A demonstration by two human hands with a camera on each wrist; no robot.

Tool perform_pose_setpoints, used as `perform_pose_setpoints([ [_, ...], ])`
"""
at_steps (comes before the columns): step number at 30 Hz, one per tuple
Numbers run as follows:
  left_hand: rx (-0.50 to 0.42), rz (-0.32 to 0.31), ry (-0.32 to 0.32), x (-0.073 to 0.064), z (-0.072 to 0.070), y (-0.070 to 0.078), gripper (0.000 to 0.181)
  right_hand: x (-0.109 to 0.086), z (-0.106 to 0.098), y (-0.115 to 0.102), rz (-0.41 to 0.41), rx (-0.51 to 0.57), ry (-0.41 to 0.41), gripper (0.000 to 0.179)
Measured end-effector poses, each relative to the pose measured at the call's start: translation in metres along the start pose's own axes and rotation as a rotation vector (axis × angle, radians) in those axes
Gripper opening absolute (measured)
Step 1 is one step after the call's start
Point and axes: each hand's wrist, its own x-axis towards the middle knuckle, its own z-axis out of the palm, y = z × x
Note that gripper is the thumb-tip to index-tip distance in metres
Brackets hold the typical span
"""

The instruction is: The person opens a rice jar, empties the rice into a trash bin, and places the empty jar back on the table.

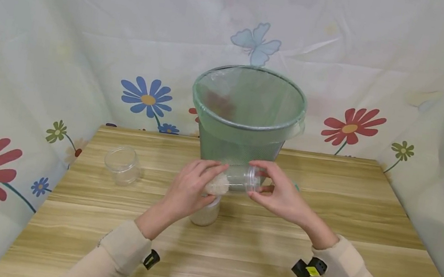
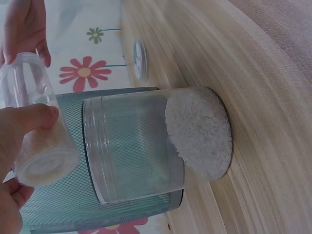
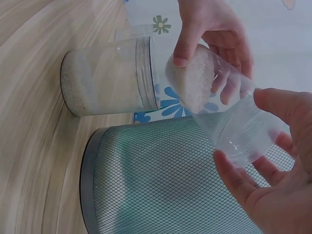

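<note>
Both hands hold a clear plastic jar (image 1: 238, 178) on its side, in front of the mesh bin. My left hand (image 1: 190, 185) grips the bottom end, where white rice (image 3: 197, 80) has gathered. At the ridged mouth end, the thumb and fingers of my right hand (image 1: 281, 196) curl round the rim. Below the left hand a second clear jar (image 2: 134, 146) stands upright on the table, a slanted heap of rice (image 2: 201, 131) at its bottom. In the head view the left hand partly hides this jar.
A mesh bin (image 1: 242, 144) lined with a thin green bag stands at the back of the wooden table (image 1: 350, 201). Another clear jar (image 1: 122, 169) sits at the left. A round lid (image 2: 140, 60) lies beyond the bin's right side. Flowered sheeting (image 1: 173, 2) surrounds the table.
</note>
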Motion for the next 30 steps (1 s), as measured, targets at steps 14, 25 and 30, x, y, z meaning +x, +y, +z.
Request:
perform_pose_setpoints([
  [14, -0.01, 0.006, 0.004, 0.0, -0.002, -0.002, 0.079, -0.005, -0.003, -0.028, -0.253, -0.088, 0.041, 0.059],
  [25, -0.026, -0.032, 0.01, -0.008, -0.007, -0.007, 0.079, -0.012, -0.004, -0.002, -0.203, -0.146, 0.072, 0.064],
  [30, -0.017, -0.035, 0.009, -0.012, -0.011, -0.011, 0.079, -0.017, -0.006, 0.025, -0.159, -0.162, 0.045, 0.068],
])
